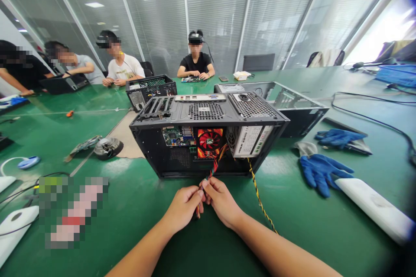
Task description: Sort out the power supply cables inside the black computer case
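Observation:
A black computer case (152, 151) lies before me on the green table, its open side facing me. Inside are a motherboard (173, 136), a red cooling fan (209, 142) and a power supply (253, 140). A bundle of red, black and orange power cables (213, 169) runs out of the case toward me. My left hand (186, 205) pinches this bundle near its lower end, and my right hand (221, 199) grips it just above, the fingertips of both close together. A yellow-and-black cable (256, 190) hangs from the power supply beside my right forearm.
Blue work gloves (320, 171) and a white power strip (373, 205) lie at right. A round metal part (108, 148) sits at left. Behind stand another case (151, 88) and an open case shell (299, 117). Several people sit across the table, one handling a circuit board (191, 79).

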Motion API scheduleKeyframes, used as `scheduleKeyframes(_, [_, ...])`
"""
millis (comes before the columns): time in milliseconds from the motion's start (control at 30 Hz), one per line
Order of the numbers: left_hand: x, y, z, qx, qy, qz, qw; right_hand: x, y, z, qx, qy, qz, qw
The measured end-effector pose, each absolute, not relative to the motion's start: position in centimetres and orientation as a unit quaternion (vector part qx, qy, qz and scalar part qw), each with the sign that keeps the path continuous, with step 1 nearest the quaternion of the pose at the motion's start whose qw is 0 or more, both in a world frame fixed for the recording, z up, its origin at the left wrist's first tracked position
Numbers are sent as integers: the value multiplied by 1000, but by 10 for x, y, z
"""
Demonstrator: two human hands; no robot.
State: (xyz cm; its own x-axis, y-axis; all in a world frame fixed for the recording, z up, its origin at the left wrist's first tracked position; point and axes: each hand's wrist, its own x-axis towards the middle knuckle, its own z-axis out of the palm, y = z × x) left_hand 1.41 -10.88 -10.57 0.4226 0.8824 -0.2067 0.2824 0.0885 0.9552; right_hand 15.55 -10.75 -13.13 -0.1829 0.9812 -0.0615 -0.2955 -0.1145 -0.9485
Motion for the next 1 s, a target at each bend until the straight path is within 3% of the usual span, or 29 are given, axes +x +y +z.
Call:
scheduleKeyframes(467, [15,-112,-94,710,507,244,424,155,-106,-132,-391,-422,640,509])
scheduleKeyframes(833, [15,-112,-96,675,493,251,488,155,-107,-131,-399,-430,632,507])
scheduleKeyframes(1000, [15,-114,-95,725,523,245,375,155,-107,-130,-404,-418,633,511])
